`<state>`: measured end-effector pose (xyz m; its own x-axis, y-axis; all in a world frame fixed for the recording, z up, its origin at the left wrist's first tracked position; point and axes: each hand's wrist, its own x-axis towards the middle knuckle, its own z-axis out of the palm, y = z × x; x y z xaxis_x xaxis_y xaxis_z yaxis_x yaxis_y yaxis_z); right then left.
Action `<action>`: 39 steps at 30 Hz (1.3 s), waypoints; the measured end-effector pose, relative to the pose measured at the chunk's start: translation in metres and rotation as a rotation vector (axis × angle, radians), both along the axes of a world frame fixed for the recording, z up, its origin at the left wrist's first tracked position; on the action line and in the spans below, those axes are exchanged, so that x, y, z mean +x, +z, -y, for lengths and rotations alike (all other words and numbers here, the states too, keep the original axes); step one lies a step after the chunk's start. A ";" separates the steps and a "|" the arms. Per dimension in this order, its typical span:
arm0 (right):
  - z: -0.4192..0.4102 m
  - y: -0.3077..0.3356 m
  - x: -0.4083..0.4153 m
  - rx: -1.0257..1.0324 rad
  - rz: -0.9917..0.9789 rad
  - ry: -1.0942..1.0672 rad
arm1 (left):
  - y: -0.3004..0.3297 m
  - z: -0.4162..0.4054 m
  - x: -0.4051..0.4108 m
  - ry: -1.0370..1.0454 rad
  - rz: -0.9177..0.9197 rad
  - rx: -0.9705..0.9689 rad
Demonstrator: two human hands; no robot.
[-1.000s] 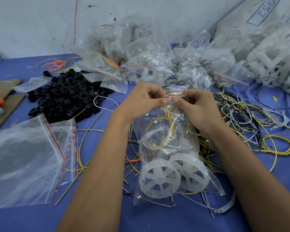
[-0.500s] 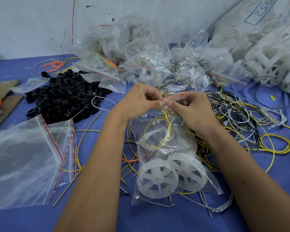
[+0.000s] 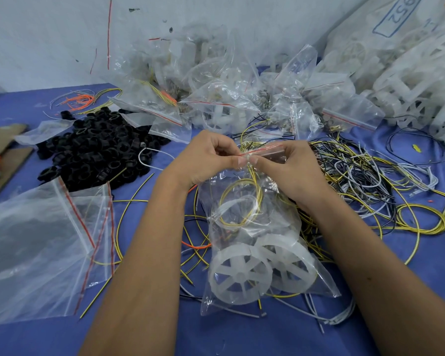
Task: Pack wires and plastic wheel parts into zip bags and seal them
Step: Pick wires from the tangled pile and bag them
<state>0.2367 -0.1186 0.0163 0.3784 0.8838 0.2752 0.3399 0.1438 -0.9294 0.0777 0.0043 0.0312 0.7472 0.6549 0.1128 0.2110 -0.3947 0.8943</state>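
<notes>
At centre frame, a clear zip bag (image 3: 252, 242) is being held up by its red-lined top strip, which is being pinched between the left hand (image 3: 206, 158) and the right hand (image 3: 290, 173), thumbs and forefingers meeting at the seal. Inside it, two white plastic wheels (image 3: 242, 274) are lying at the bottom, with a coil of yellow wire (image 3: 242, 201) above them. At 9 o'clock, empty zip bags (image 3: 41, 242) are lying flat on the blue table (image 3: 242, 335). At 10 o'clock, black rings (image 3: 95, 147) are heaped. At 12 o'clock, filled bags (image 3: 216, 98) are piled against the wall, their contents hard to make out. At 3 o'clock, loose wires (image 3: 370, 181) are tangled. Open table is being left only along the near edge. Whether the seal is fully closed cannot be told.
</notes>
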 end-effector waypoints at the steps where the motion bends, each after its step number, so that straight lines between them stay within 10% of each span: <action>1: 0.000 0.000 0.000 0.004 -0.007 -0.008 | 0.000 0.000 0.000 0.000 0.001 0.004; 25: 0.001 0.004 -0.006 0.019 0.005 -0.063 | -0.004 -0.002 -0.006 -0.021 -0.011 -0.006; 32: -0.001 0.005 -0.009 0.032 0.937 -0.365 | -0.001 -0.003 0.003 -0.019 -0.084 0.162; 39: -0.005 0.001 -0.006 -0.007 0.836 -0.273 | -0.005 -0.009 -0.007 0.001 -0.067 0.095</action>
<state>0.2304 -0.1137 0.0169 0.2539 0.7943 0.5520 0.9313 -0.0467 -0.3612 0.0710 0.0129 0.0261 0.7545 0.6444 0.1246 0.2693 -0.4770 0.8366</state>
